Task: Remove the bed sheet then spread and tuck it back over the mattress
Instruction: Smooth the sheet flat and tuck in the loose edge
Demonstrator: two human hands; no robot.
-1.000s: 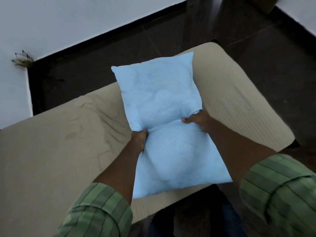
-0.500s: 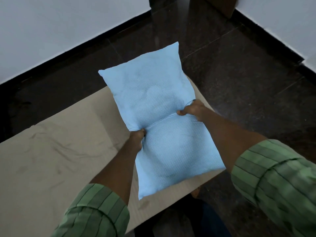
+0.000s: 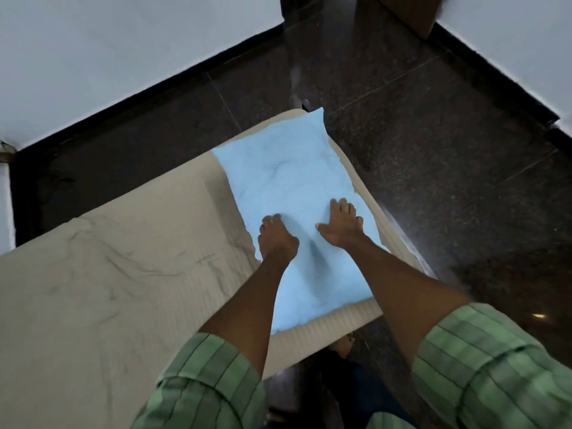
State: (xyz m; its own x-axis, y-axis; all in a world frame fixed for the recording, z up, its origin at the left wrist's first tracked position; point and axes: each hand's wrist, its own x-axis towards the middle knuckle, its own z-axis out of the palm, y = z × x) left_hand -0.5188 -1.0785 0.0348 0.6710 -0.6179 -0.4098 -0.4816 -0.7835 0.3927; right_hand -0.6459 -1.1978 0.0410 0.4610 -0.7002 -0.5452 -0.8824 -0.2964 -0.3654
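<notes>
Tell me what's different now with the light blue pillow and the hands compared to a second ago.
The light blue dotted pillow came down from mid-air and now lies flat at the end of the beige-sheeted mattress. Both hands let go of its pinched middle: the left hand and right hand now rest on top of it. The beige sheet stays spread and wrinkled.

There is a single view, from a wide-angle camera worn on the person's head. It looks forward and steeply down from above the end of the bed, along both forearms, which enter from the bottom edge. The left hand (image 3: 276, 239) and right hand (image 3: 340, 226) sit near the middle of the frame, close to the lens. The beige sheet (image 3: 102, 286) fills the lower left; the dark floor (image 3: 433, 144) and white walls (image 3: 93, 57) bend at the edges.
</notes>
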